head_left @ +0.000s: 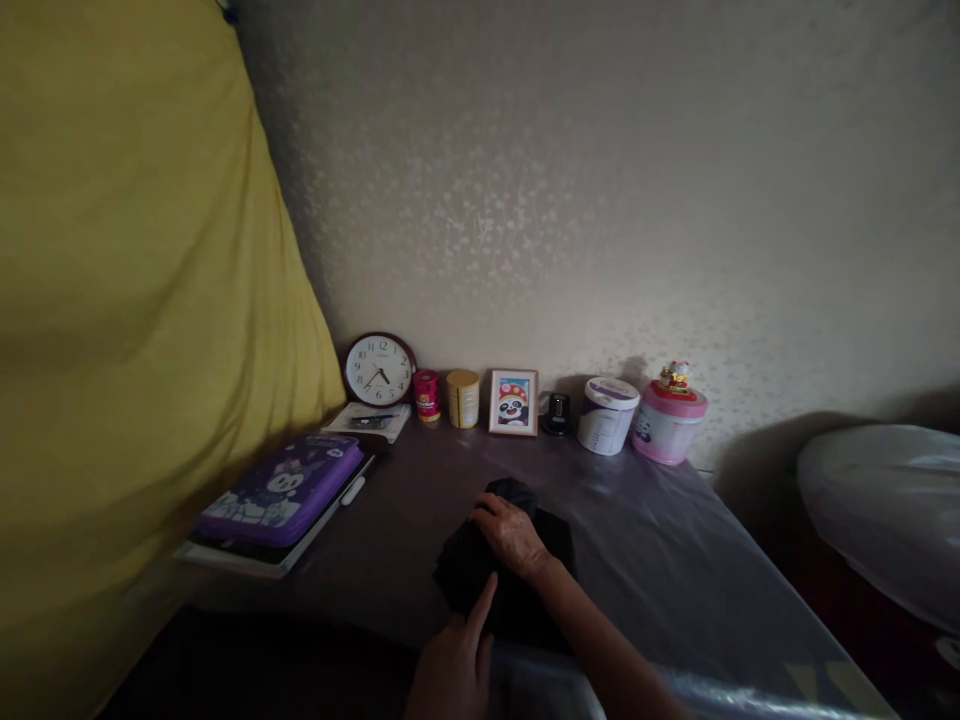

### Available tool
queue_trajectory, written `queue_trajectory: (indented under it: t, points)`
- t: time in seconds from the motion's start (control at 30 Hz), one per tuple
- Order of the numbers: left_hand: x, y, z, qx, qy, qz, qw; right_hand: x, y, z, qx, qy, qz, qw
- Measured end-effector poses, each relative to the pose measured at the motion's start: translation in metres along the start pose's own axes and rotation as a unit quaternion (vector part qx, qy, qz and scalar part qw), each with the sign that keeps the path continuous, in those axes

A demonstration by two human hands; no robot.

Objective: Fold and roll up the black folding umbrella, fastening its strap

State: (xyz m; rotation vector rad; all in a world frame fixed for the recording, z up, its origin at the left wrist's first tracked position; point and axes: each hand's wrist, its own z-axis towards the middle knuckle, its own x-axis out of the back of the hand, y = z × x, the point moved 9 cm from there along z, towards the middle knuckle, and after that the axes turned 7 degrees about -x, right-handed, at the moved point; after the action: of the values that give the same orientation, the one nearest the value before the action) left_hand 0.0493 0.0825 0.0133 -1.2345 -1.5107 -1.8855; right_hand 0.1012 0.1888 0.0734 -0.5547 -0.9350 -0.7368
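A piece of black cloth, folded and bunched at its far end, lies on the table near the front. My right hand is on top of it, fingers curled over the bunched part. Nearer to me, my left hand has its index finger stretched out against the cloth's near side. Its other fingers are partly hidden in shadow, and nothing shows in its grasp. The dark cloth hides how its layers lie.
Along the wall stand a clock, a pink can, a yellow canister, a framed panda picture, a small black device, a white tub and a pink tub. A purple case lies left, beside a yellow curtain.
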Motion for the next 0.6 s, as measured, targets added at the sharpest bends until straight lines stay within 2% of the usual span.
queue_trajectory:
  t: [0.17, 0.33, 0.47, 0.6]
  points:
    - [-0.006, -0.008, 0.003, 0.002, -0.002, 0.001, 1.0, 0.018, 0.0, -0.004, -0.03, 0.03, 0.064, 0.997]
    - [-0.013, -0.018, 0.005, -0.01, 0.018, -0.025, 0.999, 0.041, 0.009, -0.034, -0.076, 0.088, 0.135, 0.984]
    - [-0.016, -0.024, 0.005, 0.001, 0.022, -0.03, 0.999, 0.031, 0.019, -0.045, -0.062, 0.077, 0.128, 0.987]
    - [-0.017, -0.027, 0.006, 0.021, 0.017, -0.049, 0.998, 0.012, 0.047, -0.03, -0.068, 0.085, 0.096, 0.989]
